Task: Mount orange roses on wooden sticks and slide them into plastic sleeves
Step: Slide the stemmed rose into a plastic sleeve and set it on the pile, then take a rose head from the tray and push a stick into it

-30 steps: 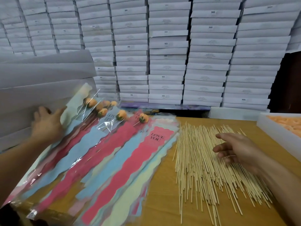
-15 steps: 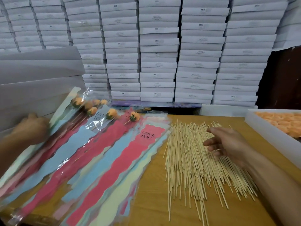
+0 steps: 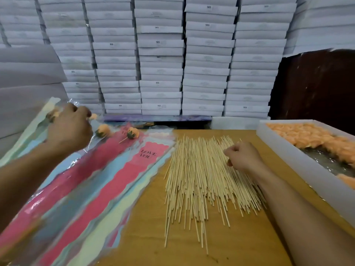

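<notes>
Where print can be read: "LOVE YOU" on a pink plastic sleeve [image 3: 148, 154]; "SGS" on stacked white boxes [image 3: 159, 54]. White tray [image 3: 278, 143], right: loose orange roses [image 3: 311, 135]. Counter [image 3: 240, 246]: wooden sticks [image 3: 196, 179], sleeves holding mounted roses [image 3: 132, 133]. Left hand [image 3: 69, 129] curled atop the sleeves, grip unclear; right hand [image 3: 243, 156] curled, pinching sticks

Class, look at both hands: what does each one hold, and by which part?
The right hand pinches a wooden stick near its far end, over the stick pile. The left hand curls over the sleeved roses; what it grips is hidden.
</notes>
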Tool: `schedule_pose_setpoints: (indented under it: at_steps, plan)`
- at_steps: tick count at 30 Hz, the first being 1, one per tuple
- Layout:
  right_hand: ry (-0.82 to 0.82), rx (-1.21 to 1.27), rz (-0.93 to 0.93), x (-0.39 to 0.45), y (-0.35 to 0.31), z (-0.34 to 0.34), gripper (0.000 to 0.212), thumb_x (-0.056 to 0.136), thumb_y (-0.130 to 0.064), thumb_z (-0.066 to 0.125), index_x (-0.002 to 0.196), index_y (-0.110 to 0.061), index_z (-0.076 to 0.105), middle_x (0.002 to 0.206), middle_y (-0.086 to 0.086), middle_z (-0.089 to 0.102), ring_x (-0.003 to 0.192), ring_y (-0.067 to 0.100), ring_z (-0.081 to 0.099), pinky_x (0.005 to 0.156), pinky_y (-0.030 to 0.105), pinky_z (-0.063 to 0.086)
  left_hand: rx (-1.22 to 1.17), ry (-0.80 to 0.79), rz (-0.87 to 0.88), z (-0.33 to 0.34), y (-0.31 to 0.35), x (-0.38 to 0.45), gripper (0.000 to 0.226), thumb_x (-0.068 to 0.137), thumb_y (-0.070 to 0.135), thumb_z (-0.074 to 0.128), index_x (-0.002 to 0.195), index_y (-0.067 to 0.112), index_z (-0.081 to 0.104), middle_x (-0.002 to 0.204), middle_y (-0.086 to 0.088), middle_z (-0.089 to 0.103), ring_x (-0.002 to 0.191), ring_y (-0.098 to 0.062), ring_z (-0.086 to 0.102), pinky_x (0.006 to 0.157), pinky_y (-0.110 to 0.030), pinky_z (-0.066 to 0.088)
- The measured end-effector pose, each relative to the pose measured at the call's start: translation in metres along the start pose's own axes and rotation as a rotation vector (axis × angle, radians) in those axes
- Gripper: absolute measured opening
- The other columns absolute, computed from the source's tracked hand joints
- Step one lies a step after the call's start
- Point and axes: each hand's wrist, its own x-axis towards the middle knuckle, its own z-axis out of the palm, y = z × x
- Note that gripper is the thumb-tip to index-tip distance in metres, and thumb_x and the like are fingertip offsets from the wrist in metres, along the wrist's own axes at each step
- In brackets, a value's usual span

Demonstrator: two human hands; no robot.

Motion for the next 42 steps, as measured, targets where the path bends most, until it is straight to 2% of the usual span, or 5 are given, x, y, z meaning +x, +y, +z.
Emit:
schedule_pose_setpoints:
  at_steps: [8,14,23,30,42]
  plan:
    - [-0.031,-0.101,-0.001,-0.001,0.001,0.002,0.027,0.097,-0.025,0.062,0.096,-0.002,0.075,0.065,0.000,0.074,0.047,-0.004,0.062,0.055,0.025,0.041,-0.522,-0.206,0.154,0.037,0.181,-0.078,0.022,0.095,0.016,0.051,0.112,0.014,0.065,0.119,-0.010,0.065,0.105,-0.030,0.061,0.089,-0.038,0.050]
    - [-0.020,-0.076,0.018,0.004,0.008,0.000,0.025,0.096,-0.026,0.062,0.093,-0.006,0.077,0.062,-0.003,0.073,0.052,0.000,0.065,0.059,0.026,0.044,-0.521,-0.247,0.151,0.065,0.223,-0.133,0.024,0.096,0.026,0.053,0.119,0.020,0.057,0.120,-0.002,0.058,0.104,-0.026,0.059,0.082,-0.039,0.049]
    - [0.086,-0.131,0.015,0.008,0.001,-0.015,0.052,0.096,-0.027,0.059,0.147,-0.028,0.049,0.136,0.002,0.060,0.112,0.025,0.063,0.092,0.038,0.053,-0.641,-0.179,0.172,0.073,0.214,-0.140,0.022,0.095,0.023,0.057,0.116,0.019,0.060,0.105,0.000,0.063,0.090,-0.020,0.057,0.076,-0.036,0.048]
    - [0.241,-0.513,0.161,0.028,0.007,-0.116,0.015,0.087,-0.018,0.057,0.094,-0.013,0.070,0.091,0.010,0.070,0.078,0.030,0.065,0.065,0.033,0.051,-0.641,-0.201,0.159,0.075,0.213,-0.138,0.022,0.095,0.022,0.058,0.117,0.020,0.060,0.103,0.002,0.063,0.087,-0.017,0.057,0.074,-0.035,0.049]
    - [-0.519,-0.863,0.538,0.001,0.032,-0.214,0.034,0.081,-0.027,0.083,0.111,-0.017,0.071,0.102,0.007,0.069,0.057,0.013,0.056,0.046,0.020,0.048,-0.664,-0.248,0.149,0.071,0.217,-0.139,0.023,0.095,0.022,0.059,0.118,0.017,0.060,0.106,-0.003,0.064,0.089,-0.023,0.059,0.076,-0.040,0.051]
